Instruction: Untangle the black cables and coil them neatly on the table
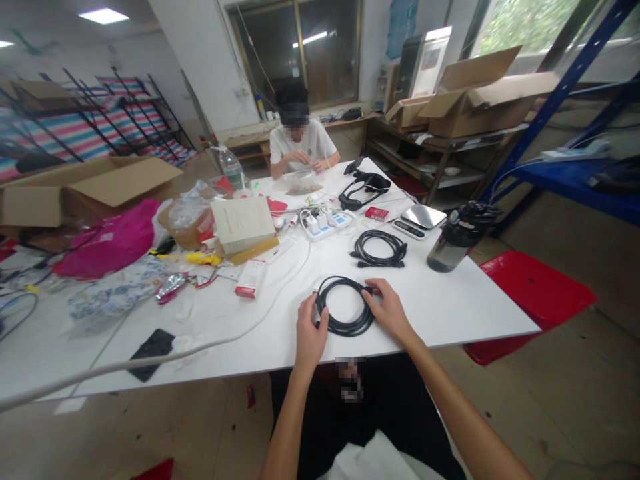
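A coiled black cable [346,329] lies in a ring on the white table, close to the front edge. My left hand [312,325] grips the ring's left side, thumb on the inner side and fingers outside. On the right side of the same coil, my right hand [386,308] is closed around the loops near a cable end. Just beyond it lies a second coiled black cable [380,249], with its plugs toward me; neither hand touches it.
Right of the coils stand a dark water bottle [457,240] and a small scale [423,217]. Farther back are a white power strip [327,224] and black head straps [365,190]. Boxes, bags and a book [243,223] crowd the left. A person [303,143] sits opposite.
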`<control>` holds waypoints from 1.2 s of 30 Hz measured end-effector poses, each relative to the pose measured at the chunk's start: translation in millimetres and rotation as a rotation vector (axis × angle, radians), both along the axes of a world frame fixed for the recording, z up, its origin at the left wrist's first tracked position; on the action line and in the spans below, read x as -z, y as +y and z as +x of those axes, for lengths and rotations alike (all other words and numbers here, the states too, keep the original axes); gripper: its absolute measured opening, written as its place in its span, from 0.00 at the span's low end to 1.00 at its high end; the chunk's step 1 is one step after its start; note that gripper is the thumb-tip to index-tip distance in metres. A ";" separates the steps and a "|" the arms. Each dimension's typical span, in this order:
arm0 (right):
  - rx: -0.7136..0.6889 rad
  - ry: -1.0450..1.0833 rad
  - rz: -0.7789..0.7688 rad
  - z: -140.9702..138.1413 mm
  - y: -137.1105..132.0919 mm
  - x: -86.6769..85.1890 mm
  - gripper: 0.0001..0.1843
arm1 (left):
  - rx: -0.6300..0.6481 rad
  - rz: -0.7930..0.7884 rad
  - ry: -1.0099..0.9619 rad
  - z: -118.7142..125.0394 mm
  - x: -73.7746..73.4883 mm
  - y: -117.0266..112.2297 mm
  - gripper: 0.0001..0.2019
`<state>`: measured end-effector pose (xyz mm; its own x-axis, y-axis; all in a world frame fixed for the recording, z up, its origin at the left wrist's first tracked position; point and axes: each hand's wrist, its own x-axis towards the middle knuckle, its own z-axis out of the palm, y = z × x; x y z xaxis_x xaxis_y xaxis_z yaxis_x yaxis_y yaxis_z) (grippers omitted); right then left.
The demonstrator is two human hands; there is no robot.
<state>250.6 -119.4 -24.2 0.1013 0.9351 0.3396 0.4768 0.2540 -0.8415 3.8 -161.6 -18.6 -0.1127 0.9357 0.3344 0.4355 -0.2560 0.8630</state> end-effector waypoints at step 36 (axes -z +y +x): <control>0.125 0.022 0.070 0.2 -9.6 -2.4 0.21 | 0.010 -0.033 -0.243 -5.3 -5.1 0.3 0.18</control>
<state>250.9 -129.0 -21.8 0.2238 0.8890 0.3995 0.4896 0.2519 -0.8348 -1.5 -161.3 -13.5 -0.1764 0.9473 0.2674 0.2114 -0.2288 0.9502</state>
